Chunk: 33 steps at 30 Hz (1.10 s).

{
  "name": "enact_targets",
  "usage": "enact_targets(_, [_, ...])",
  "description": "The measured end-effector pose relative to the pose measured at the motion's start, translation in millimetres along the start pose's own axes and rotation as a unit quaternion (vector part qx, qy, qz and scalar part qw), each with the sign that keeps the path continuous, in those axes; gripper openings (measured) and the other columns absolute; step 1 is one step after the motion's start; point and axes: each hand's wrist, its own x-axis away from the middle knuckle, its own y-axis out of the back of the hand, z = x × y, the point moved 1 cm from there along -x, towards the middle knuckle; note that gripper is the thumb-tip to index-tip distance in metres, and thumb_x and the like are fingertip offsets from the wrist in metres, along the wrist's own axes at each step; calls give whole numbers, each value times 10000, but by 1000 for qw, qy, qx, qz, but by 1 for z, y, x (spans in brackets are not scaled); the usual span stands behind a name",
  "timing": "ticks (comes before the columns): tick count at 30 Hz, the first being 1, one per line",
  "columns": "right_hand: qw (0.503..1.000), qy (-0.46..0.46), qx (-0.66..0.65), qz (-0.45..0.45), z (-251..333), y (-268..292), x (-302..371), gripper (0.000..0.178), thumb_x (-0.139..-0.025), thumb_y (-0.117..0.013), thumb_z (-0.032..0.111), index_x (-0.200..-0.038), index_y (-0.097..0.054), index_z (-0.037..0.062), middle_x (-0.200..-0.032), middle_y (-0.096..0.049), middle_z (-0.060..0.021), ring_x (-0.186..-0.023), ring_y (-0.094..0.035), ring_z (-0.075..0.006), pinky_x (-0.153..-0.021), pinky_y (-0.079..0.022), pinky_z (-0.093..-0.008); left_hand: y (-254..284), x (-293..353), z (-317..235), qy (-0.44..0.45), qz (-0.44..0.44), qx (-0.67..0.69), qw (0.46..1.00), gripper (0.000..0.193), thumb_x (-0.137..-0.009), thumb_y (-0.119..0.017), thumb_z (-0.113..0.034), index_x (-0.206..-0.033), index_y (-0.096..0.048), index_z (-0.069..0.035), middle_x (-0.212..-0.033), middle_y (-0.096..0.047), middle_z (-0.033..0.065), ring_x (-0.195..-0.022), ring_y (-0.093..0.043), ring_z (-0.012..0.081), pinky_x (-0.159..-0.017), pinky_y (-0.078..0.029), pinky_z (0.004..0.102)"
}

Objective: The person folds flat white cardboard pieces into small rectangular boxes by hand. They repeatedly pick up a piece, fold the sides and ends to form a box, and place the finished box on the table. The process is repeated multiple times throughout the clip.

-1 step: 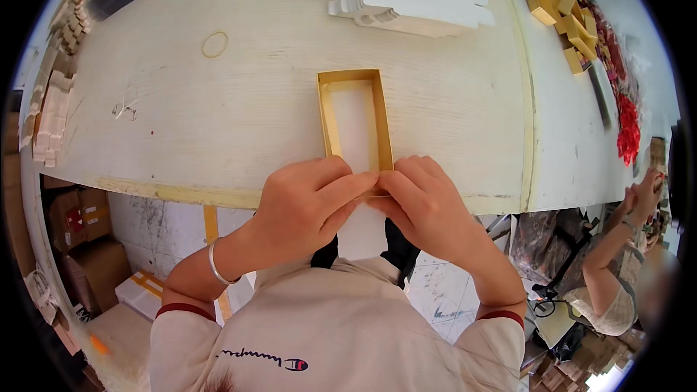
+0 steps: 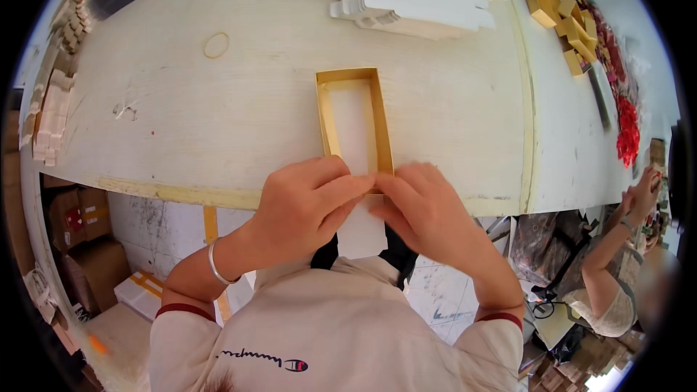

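A long, shallow golden cardboard box [image 2: 383,123] with a white inner bottom lies on the table, its near end at the front edge. From that end a white flap [image 2: 361,236] hangs toward me. My left hand [image 2: 308,196] is closed on the near-left corner, thumb and index finger pinching the end wall. At the near-right corner is my right hand [image 2: 428,207], its index fingertip against the end wall beside the left fingertips and its thumb lower, by the flap. The fingers partly hide the near wall.
White flat cardboard pieces [image 2: 421,3] are stacked at the far side. A rubber band [image 2: 216,45] lies left of the box. Golden boxes [image 2: 577,33] and red decorations [image 2: 627,131] lie at the far right. Another person's hands [image 2: 642,196] work at right. Cartons [image 2: 98,268] stand below left.
My right hand has slid slightly to the right and toward me, and its thumb shows more clearly below the index finger. The left hand and the box are nearly still.
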Motion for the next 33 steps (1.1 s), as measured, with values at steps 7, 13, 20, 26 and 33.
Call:
enact_targets(7, [966, 110, 219, -75, 1, -7, 27, 416, -741, -653, 18, -1156, -627, -1, -1253, -579, -179, -1011, -605, -261, -794, -496, -354, 6, -4, 0, 38, 23, 34, 998, 151, -706, -729, 44, -808, -671, -51, -703, -574, 54, -553, -539, 188, -458, -400, 282])
enact_targets(13, [969, 156, 131, -138, -5, -22, 14, 379, -728, -651, -12, -1105, -628, -31, -1140, -627, -172, -920, -610, -264, -752, -495, -337, 16, -6, 5, 26, 65, 48, 996, 168, -730, -727, 9, -876, -679, -59, -747, -583, 73, -580, -549, 185, -486, -414, 283])
enact_targets(20, [982, 31, -127, -135, -5, -17, -9, 312, -725, -667, -91, -1019, -595, -18, -782, -575, -91, -660, -509, -252, -581, -420, -352, 31, -10, 8, 23, 111, 122, 986, 244, -858, -685, -181, -1033, -598, -36, -802, -600, 94, -648, -600, 272, -574, -478, 349])
enact_targets(26, [976, -3, -154, -156, -4, -27, -8, 288, -790, -651, -94, -1066, -588, -38, -893, -601, -132, -667, -537, -253, -583, -444, -340, 19, 0, 4, 84, 39, 127, 988, 160, -896, -577, -27, -1054, -555, -19, -1104, -608, 157, -648, -576, 159, -564, -465, 229])
enact_targets(33, [983, 46, 27, -175, 5, -29, -9, 327, -760, -702, -38, -1068, -595, -57, -1093, -556, -197, -674, -522, -189, -565, -432, -287, 17, 3, 2, 102, -34, 117, 987, 220, -824, -679, -22, -1007, -558, -36, -1076, -581, 111, -613, -576, 208, -528, -475, 303])
